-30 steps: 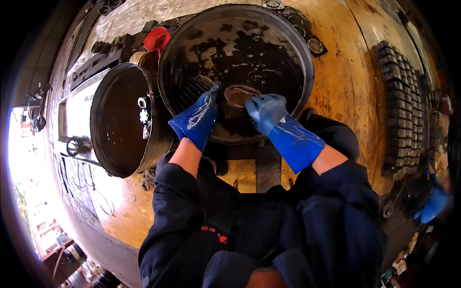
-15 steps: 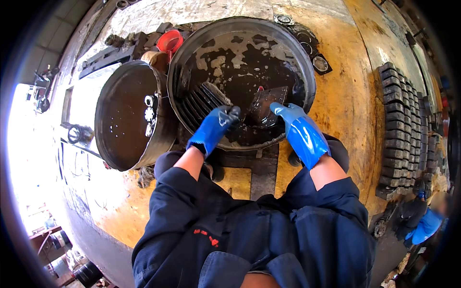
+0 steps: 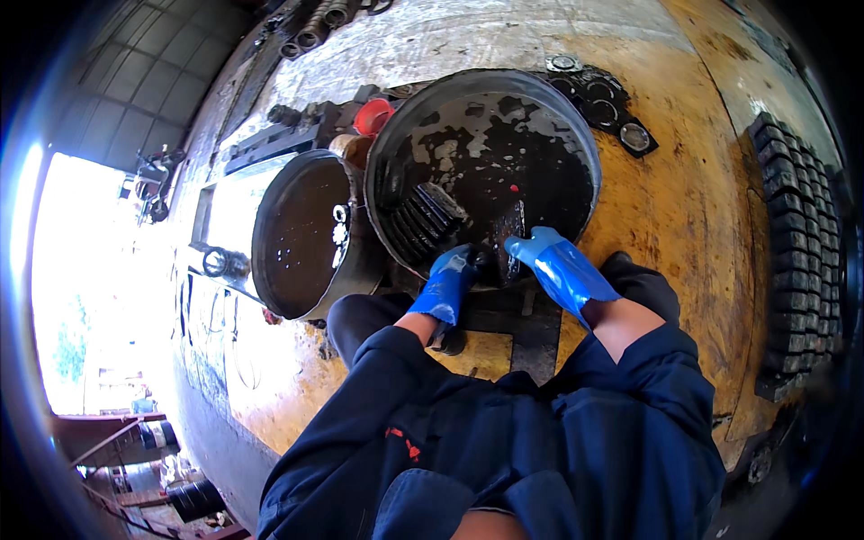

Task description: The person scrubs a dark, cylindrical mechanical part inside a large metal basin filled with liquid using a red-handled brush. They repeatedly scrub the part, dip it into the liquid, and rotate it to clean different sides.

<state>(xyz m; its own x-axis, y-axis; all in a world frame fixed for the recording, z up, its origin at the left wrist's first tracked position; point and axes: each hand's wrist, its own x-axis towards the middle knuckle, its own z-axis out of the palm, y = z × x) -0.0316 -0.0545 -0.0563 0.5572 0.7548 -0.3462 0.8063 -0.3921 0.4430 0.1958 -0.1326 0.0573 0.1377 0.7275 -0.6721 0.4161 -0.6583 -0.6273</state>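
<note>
A wide round metal tub (image 3: 483, 76) of dark, foamy liquid stands before me. Over its near side, my right hand (image 3: 553, 265), in a blue rubber glove, grips a dark flat plate (image 3: 516, 232) by its edge. The plate is tilted nearly edge-on. Close to the plate's left side is my left hand (image 3: 453, 275), gloved alike, with its dark-stained fingers curled; what they hold, if anything, I cannot make out. Several dark plates (image 3: 423, 220) lean in a row inside the tub at its left. A small red bit (image 3: 514, 188) shows in the liquid beyond the plate.
A second drum (image 3: 259, 236) of brown liquid stands left of the tub, with small pale parts (image 3: 339, 225) by its right rim. Behind it is a red funnel-like container (image 3: 373, 117). Round-holed dark parts (image 3: 634, 137) lie beyond the tub at right. Stacked dark blocks (image 3: 792, 243) line the far right.
The plate has turned from showing its broad face to nearly edge-on. My left hand has come closer to it. The whole view has shifted, with the tub now lower and further right.
</note>
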